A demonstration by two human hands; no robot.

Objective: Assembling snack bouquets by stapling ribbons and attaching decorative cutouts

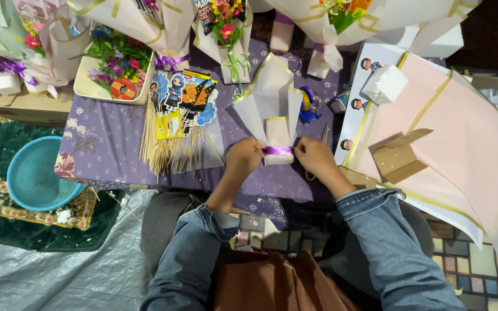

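- Two hands, left hand [244, 156] and right hand [313, 156], each pinching an end of purple ribbon [278, 150].
- Ribbon wraps cream paper cone [272, 101], lying mid-counter [105, 155].
- Stick toppers [174, 115] just left.

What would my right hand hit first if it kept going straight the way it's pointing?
The right hand points inward at the purple ribbon around the paper-wrapped bouquet base, so it would press into that first, with the left hand just beyond.

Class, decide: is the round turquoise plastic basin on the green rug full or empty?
Empty: the turquoise basin shows only its bare inner wall and bottom, nothing inside.
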